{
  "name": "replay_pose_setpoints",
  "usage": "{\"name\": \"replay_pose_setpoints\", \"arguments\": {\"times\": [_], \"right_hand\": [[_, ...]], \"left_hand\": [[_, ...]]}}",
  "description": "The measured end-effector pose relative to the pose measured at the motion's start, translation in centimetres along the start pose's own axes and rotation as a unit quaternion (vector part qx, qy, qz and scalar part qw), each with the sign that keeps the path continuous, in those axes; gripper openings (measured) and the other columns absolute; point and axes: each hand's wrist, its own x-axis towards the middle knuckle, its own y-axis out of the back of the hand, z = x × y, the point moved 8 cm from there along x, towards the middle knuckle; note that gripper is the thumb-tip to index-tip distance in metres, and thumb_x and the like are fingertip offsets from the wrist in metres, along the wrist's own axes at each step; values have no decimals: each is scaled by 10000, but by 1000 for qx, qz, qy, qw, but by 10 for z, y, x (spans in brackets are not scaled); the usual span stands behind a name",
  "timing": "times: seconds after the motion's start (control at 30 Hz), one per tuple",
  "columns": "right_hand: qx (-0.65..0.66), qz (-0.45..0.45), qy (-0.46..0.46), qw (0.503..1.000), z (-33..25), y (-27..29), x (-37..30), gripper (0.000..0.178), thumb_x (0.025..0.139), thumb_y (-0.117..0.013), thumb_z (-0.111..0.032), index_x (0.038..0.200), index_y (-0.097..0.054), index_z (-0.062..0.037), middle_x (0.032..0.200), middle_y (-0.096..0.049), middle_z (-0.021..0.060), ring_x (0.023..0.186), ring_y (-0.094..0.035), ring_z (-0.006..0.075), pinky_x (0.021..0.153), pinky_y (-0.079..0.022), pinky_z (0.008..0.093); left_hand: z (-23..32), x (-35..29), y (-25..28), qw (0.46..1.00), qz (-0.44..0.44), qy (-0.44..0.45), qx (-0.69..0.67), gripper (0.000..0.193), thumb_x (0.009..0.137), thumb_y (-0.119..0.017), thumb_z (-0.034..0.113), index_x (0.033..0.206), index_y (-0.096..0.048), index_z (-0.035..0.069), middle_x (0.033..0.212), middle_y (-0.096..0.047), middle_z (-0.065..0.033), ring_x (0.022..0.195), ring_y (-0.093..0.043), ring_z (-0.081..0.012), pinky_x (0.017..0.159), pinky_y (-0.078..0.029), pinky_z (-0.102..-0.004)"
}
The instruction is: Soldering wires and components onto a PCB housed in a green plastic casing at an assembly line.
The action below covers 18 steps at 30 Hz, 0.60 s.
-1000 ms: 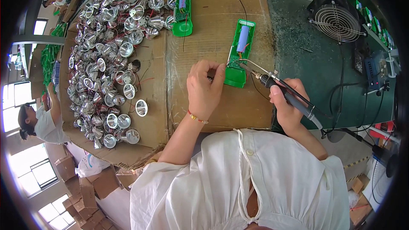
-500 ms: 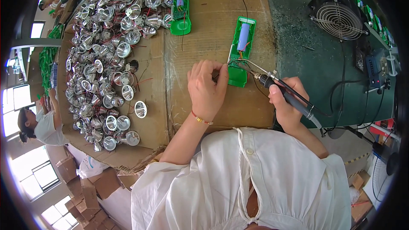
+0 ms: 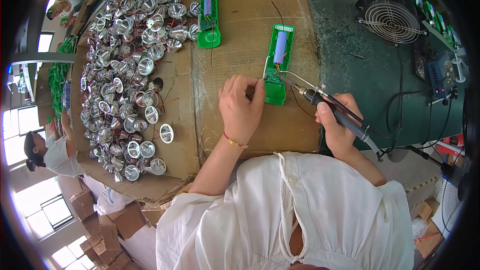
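Observation:
My right hand grips a soldering iron with a thin metal tube along it. Its tip points left at the circuit board inside an open green plastic housing. A purple cylindrical battery lies in the upper part of that housing, with short coloured wires below it. At the housing's left edge, my left hand is closed in a pinch on a thin wire, most of it hidden by the fingers. Whether the iron's tip touches the board, I cannot tell.
A cardboard tray at left holds many silver reflector cups with wires. Another green housing lies beyond my left hand. At right are a fan, a blue box and dark cables. A co-worker is at far left.
The view has shifted slightly. The iron's tip appears a little further back from the circuit board, with thin wires showing there. Both hands keep their holds.

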Motion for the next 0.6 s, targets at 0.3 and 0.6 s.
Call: {"name": "replay_pose_setpoints", "arguments": {"times": [0.3,0.6], "right_hand": [[-9,-4,-18,1000,4,3,-1,145,807,-650,-55,835,-520,2,643,-567,20,554,-499,37,486,-390,193],[29,20,-32,999,3,2,-2,147,807,-650,-59,826,-517,0,641,-564,19,547,-493,35,486,-389,194]], "left_hand": [[-7,-3,-3,991,-52,41,-114,84,744,-670,49,722,-594,17,784,-580,-82,609,-572,-183,569,-455,-288],[-9,-3,-2,992,-36,46,-110,90,743,-666,64,710,-591,26,764,-577,-73,624,-562,-202,573,-436,-311]]}}
